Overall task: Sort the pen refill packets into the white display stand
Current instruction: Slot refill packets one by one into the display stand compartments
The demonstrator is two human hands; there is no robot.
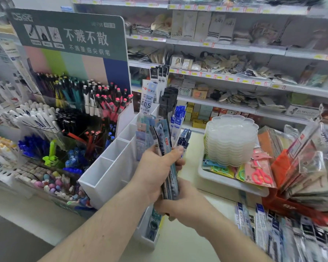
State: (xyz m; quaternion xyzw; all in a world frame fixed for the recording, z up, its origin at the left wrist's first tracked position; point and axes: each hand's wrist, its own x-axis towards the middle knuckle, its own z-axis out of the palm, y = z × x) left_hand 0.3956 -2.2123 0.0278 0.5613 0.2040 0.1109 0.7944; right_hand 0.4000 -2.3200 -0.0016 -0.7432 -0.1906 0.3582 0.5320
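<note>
A bunch of long blue-grey pen refill packets (162, 137) stands upright in both my hands in front of me. My left hand (156, 171) grips the bunch around its middle, thumb on the right side. My right hand (180, 203) holds the lower ends from below. The white display stand (110, 167) with stepped compartments sits just left of my hands; its near compartments look empty. Its far compartments hold white, black and blue refill packets (167, 99) standing upright.
A pen display (68, 103) with a green signboard stands at the left. A white tray (227, 181) with stacked clear plastic dishes (231, 138) and pink scissors sits at the right. More refill packets (284, 235) lie at the lower right. Stocked shelves fill the background.
</note>
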